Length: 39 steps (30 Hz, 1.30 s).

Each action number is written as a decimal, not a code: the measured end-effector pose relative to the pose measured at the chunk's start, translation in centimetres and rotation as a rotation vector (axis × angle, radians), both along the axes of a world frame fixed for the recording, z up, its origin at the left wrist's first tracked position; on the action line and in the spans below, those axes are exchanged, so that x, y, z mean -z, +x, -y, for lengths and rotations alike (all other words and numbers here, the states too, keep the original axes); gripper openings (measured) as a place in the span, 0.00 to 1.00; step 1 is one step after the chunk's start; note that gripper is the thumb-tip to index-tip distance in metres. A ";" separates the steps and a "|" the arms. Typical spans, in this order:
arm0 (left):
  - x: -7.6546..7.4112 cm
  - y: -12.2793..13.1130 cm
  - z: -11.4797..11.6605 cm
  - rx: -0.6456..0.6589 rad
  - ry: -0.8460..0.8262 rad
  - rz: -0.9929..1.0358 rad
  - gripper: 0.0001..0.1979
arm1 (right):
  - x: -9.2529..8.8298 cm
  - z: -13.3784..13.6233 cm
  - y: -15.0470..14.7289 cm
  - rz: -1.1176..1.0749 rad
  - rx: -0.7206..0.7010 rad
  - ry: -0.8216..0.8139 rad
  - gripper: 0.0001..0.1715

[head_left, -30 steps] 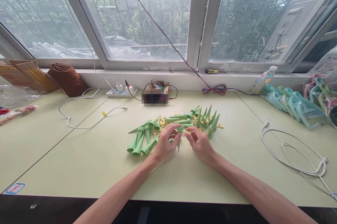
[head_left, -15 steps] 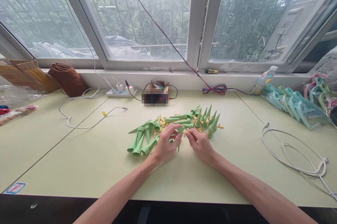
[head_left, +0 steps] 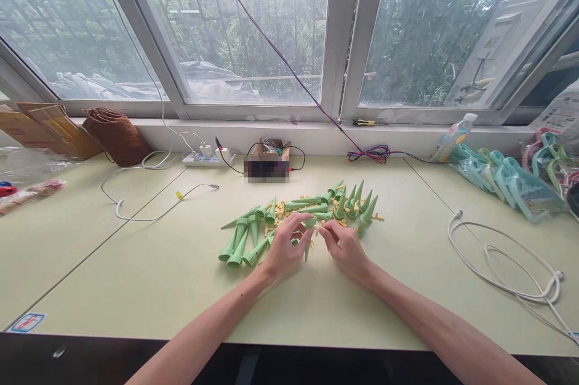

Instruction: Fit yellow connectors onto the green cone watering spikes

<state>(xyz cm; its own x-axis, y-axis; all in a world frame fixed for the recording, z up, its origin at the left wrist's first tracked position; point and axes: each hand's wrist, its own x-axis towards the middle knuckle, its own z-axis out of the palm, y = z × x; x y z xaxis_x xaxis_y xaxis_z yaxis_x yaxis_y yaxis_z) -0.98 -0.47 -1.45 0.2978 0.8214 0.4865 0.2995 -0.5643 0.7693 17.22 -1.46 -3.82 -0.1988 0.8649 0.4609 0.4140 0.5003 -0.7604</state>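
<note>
My left hand is closed around a green plastic plant watering spike, whose pointed end hangs downward below the fingers. Close by on its right, my right hand pinches a small yellow valve between thumb and forefinger, against or very near the spike; the fingers hide the exact contact. Several more green spikes lie to the left of my hands and behind them. On the right, several spikes stand point up, some with yellow valves in their sides. Loose yellow valves are scattered among the pile.
A power strip and a small cardboard box with a blurred-out device sit at the back. White cables lie left and right, including a coiled cable. Bagged teal hangers and a bottle are at the right; a brown pouch is at the left.
</note>
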 end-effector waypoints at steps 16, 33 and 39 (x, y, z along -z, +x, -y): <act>0.0 0.0 0.0 -0.022 -0.044 0.020 0.12 | -0.3 0.2 -0.3 -0.034 0.012 0.006 0.08; 0.0 0.1 0.0 -0.016 -0.054 0.023 0.13 | -0.6 0.2 -0.1 -0.007 0.024 -0.010 0.13; -0.1 0.1 0.0 -0.028 -0.073 0.033 0.12 | -0.7 0.3 -0.2 -0.034 0.019 0.004 0.10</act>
